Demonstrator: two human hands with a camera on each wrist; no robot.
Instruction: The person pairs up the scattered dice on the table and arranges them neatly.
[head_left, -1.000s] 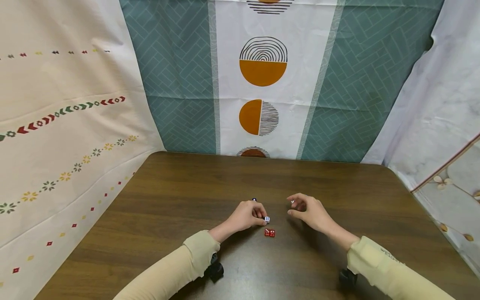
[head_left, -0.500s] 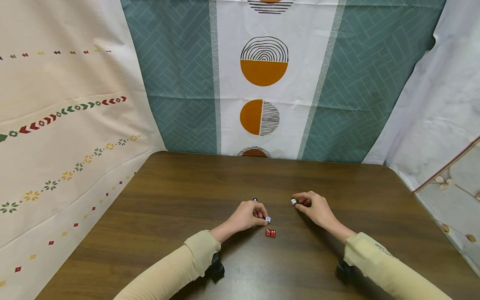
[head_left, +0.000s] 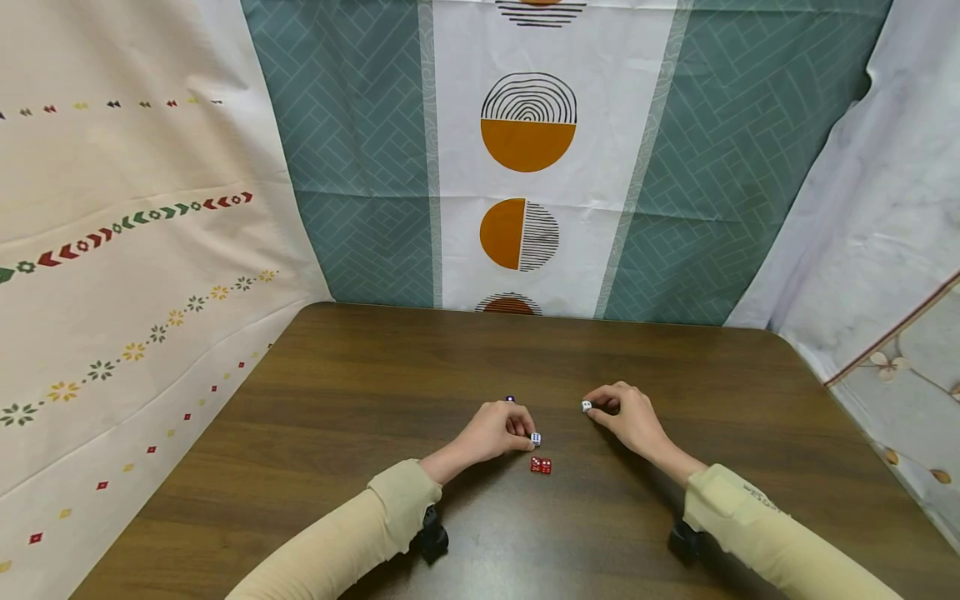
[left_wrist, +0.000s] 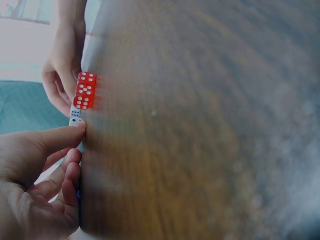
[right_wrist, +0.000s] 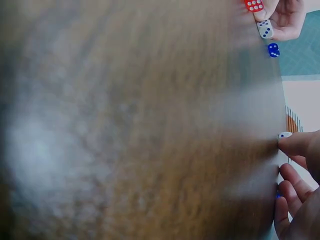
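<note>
In the head view my left hand (head_left: 495, 432) pinches a white die (head_left: 536, 439) with blue pips between thumb and fingers, low at the tabletop. To its right, my right hand (head_left: 630, 419) holds another white die (head_left: 587, 406) at its thumb and index fingertips. Two red dice (head_left: 540, 465) sit side by side just nearer than the left hand's die. Behind the left hand shows a blue die (head_left: 510, 399), partly covered; it is plainer in the right wrist view (right_wrist: 273, 50). A speck of blue shows beyond the right hand's curled fingers there, too small to identify.
Brown wood-grain table (head_left: 420, 350) spreads under both hands. A patterned cloth (head_left: 360, 167) hangs behind its far edge, with pale cloths at the left (head_left: 150, 208) and right (head_left: 847, 208). Each forearm wears a dark wrist device.
My right hand has shifted slightly to the right and its white die has turned, now more exposed at the fingertips and a little lower. The left hand and red dice stay put.
</note>
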